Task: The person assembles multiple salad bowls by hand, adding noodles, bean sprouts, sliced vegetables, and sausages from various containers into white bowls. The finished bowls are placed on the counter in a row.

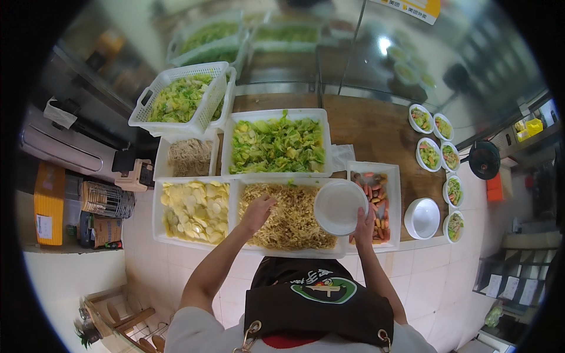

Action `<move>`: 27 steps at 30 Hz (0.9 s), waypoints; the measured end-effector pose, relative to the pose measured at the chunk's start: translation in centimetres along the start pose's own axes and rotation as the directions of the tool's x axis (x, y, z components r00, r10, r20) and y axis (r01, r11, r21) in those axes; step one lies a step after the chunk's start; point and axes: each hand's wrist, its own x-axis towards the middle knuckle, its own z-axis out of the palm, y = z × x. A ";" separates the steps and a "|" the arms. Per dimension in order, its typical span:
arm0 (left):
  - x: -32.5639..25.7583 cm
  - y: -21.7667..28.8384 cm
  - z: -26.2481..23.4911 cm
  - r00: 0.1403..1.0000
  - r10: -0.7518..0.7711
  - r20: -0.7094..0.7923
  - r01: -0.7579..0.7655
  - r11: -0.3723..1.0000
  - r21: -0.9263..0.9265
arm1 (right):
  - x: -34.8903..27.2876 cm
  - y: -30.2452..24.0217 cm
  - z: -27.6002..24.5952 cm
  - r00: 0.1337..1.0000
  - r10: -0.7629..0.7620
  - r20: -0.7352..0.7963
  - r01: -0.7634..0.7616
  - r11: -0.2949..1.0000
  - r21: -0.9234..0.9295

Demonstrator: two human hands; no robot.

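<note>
My right hand (364,227) grips the rim of a round white bowl (341,206), tilted so that its pale inside shows. The bowl overlaps the right end of a white tray of light brown shredded food (294,220), perhaps bean sprouts. Over the left part of that tray is my left hand (258,214), its fingers drawn together close to the shreds. What they hold, if anything, is hidden. Partly behind the bowl and right hand, a white tray holds pink and orange sausage-like pieces (379,206). Left of the shreds lie pale yellow slices (195,210) in another tray.
Chopped lettuce fills a white tray (279,144) behind the shreds and a stacked basket (182,100) at back left. Thin pale strands (189,156) sit in a smaller tub. Rightward stand a white bowl stack (422,217) and several filled bowls (428,154). Glass rises behind.
</note>
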 end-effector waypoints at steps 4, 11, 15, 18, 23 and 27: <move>0.5 4.9 -6.9 0.993 -0.049 0.110 0.086 0.927 -0.364 | -1.3 -1.9 4.2 0.999 -0.006 0.051 0.009 0.998 -0.068; 2.0 7.3 -6.2 0.985 0.071 0.159 -0.030 0.968 -0.248 | -3.7 -4.1 11.4 0.988 0.085 0.130 -0.102 0.986 0.130; 0.5 5.2 -7.8 0.999 -0.037 -0.024 0.036 0.999 -0.022 | -4.6 -5.5 13.1 0.979 0.184 0.083 -0.189 0.980 0.056; -1.9 -1.3 -10.1 0.959 -0.159 -0.233 0.110 0.971 -0.211 | -5.0 -3.8 13.7 0.969 0.247 -0.005 -0.244 0.961 0.128; -10.6 -14.7 -11.3 0.872 -0.467 -0.148 0.485 0.865 0.131 | -6.4 0.2 13.1 0.951 0.307 -0.025 -0.297 0.934 0.199; -14.3 -16.1 -7.4 0.934 -0.348 -0.085 0.356 0.871 0.340 | -8.1 -2.8 13.9 0.945 0.323 -0.061 -0.310 0.938 0.152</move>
